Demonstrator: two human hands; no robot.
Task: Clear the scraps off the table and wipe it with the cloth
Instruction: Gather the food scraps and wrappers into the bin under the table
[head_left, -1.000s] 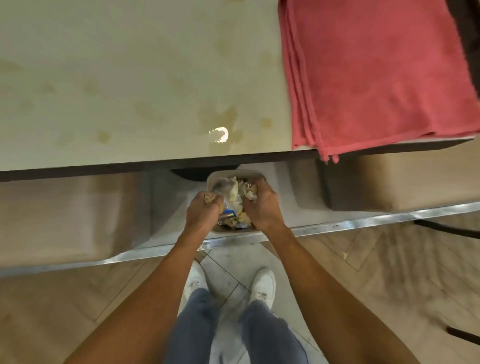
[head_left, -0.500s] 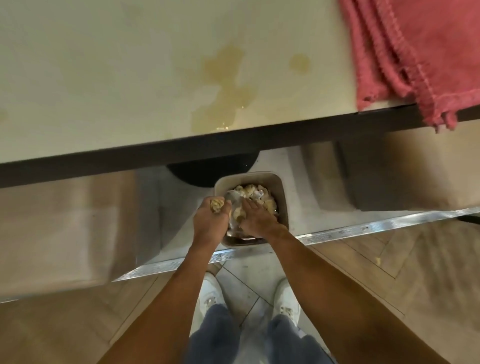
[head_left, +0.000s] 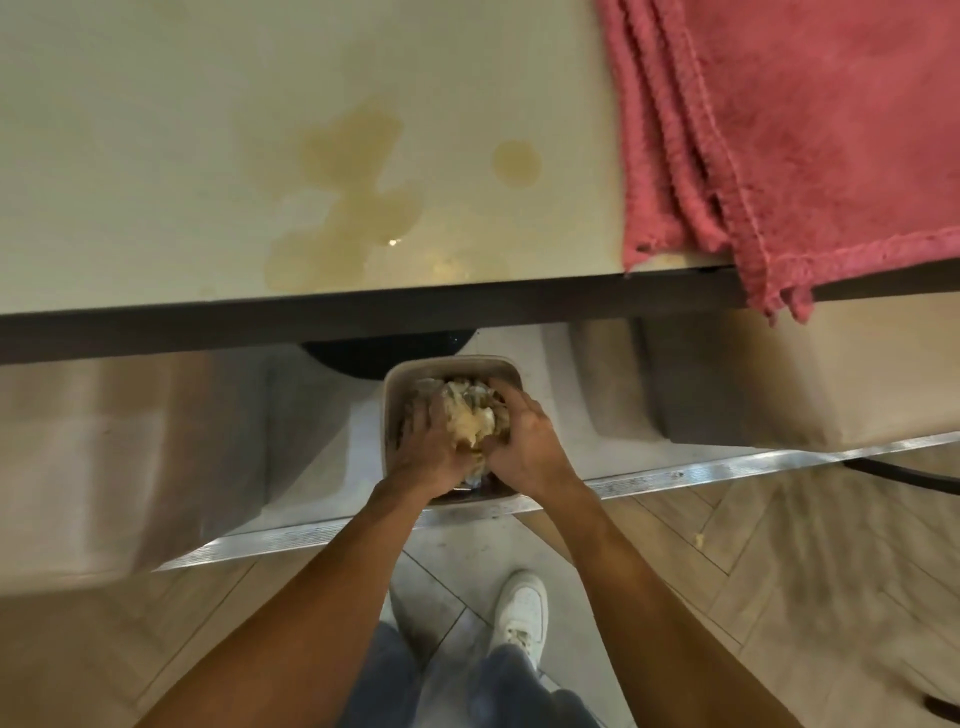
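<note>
A wad of pale crumpled scraps (head_left: 470, 422) fills a small beige bin (head_left: 452, 362) on the floor under the table edge. My left hand (head_left: 428, 449) presses on the wad's left side, fingers pointing down into the bin. From the right, my right hand (head_left: 525, 441) curls its fingers and thumb round the wad. The light table top (head_left: 156, 156) carries yellowish wet stains (head_left: 358, 197) near its front edge. A folded red cloth (head_left: 805, 130) lies at the table's right, one corner hanging over the edge.
The table's dark front edge (head_left: 363, 317) runs just above the bin. A metal floor strip (head_left: 727, 470) crosses beside the bin. One small scrap (head_left: 700, 540) lies on the wooden floor at the right. My white shoe (head_left: 521, 608) stands below the bin.
Both hands have sunk deeper into the bin and closed in on the scraps. My left hand no longer holds a fistful above the rim. The view has shifted left.
</note>
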